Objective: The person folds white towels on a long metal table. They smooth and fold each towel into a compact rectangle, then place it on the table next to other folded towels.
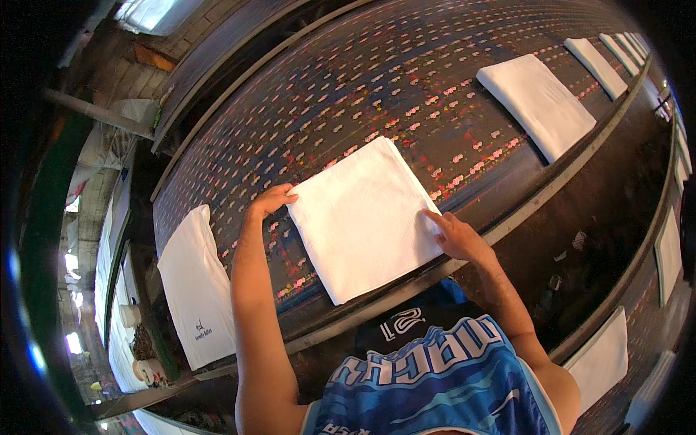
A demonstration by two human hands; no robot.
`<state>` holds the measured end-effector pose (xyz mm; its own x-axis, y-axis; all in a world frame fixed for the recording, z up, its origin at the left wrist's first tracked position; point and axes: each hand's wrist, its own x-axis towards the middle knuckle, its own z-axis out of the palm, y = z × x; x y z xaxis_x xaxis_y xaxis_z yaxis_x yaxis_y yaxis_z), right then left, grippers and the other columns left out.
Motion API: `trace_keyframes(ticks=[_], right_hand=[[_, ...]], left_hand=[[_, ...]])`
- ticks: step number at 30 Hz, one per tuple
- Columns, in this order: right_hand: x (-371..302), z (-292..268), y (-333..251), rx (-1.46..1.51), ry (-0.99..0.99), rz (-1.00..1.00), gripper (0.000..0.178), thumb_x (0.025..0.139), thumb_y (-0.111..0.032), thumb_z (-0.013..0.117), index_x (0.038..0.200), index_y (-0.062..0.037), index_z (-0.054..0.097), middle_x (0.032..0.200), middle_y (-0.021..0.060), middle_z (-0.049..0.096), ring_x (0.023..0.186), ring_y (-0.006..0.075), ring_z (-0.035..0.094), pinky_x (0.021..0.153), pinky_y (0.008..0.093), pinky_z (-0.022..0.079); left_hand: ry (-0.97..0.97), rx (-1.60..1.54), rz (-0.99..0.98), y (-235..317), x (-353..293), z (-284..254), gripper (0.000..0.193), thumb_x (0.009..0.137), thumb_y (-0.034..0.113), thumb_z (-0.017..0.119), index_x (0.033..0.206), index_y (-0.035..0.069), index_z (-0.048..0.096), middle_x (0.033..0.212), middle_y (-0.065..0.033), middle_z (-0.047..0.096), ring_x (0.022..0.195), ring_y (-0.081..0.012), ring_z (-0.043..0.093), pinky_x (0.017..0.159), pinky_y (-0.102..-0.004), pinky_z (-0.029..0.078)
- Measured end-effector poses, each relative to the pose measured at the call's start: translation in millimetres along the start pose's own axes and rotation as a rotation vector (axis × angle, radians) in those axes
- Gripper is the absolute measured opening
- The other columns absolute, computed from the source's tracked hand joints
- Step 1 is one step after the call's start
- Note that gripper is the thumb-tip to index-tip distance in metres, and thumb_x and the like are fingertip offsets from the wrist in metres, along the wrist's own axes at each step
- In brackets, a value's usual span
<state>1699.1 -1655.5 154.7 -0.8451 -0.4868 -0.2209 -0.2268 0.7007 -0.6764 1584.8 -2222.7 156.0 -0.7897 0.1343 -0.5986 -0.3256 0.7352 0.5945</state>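
A white folded cloth (359, 217) lies flat on a long dark printing table (362, 80) speckled with paint marks. My left hand (270, 200) rests with its fingertips on the cloth's left corner. At the cloth's right edge near the table's front rail, my right hand (455, 235) presses down with fingers spread. Neither hand grips anything.
Another white cloth (196, 286) with a small dark print lies to the left. More white cloths (542, 101) lie in a row along the table to the right. A dark rail (580, 167) runs along the table's front edge. White pieces (602, 359) lie on a second table at right.
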Motion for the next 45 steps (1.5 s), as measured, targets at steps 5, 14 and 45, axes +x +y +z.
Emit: trace_keyframes(ticks=[5, 14, 45], right_hand=[[0, 19, -5, -0.060, 0.061, 0.043, 0.073, 0.096, -0.011, 0.068, 0.163, -0.0254, 0.044, 0.131, 0.0223, 0.060, 0.118, 0.0431, 0.067, 0.099, 0.0503, 0.057], [2, 52, -16, -0.201, 0.279, 0.087, 0.070, 0.094, -0.014, 0.069, 0.159, -0.0283, 0.050, 0.127, 0.0210, 0.061, 0.118, 0.0416, 0.067, 0.096, 0.0505, 0.058], [109, 92, -97, -0.541, 0.655, -0.082, 0.071, 0.095, -0.007, 0.062, 0.163, -0.0059, 0.041, 0.166, 0.0263, 0.041, 0.152, 0.0474, 0.039, 0.126, 0.0576, 0.032]], left_hand=[[-0.058, -0.036, 0.022, -29, -4, -2, 0.040, 0.107, 0.030, 0.069, 0.137, 0.005, 0.065, 0.131, -0.0069, 0.070, 0.126, -0.0192, 0.060, 0.112, -0.0367, 0.043], [-0.008, -0.169, 0.393, -40, 2, -17, 0.030, 0.107, 0.034, 0.067, 0.118, 0.006, 0.068, 0.109, -0.0030, 0.069, 0.105, -0.0164, 0.060, 0.099, -0.0360, 0.045], [0.508, 0.574, 0.643, -9, -175, 276, 0.079, 0.109, 0.060, 0.048, 0.167, 0.007, 0.038, 0.177, -0.0252, 0.018, 0.165, -0.0431, 0.014, 0.132, -0.0632, 0.011]])
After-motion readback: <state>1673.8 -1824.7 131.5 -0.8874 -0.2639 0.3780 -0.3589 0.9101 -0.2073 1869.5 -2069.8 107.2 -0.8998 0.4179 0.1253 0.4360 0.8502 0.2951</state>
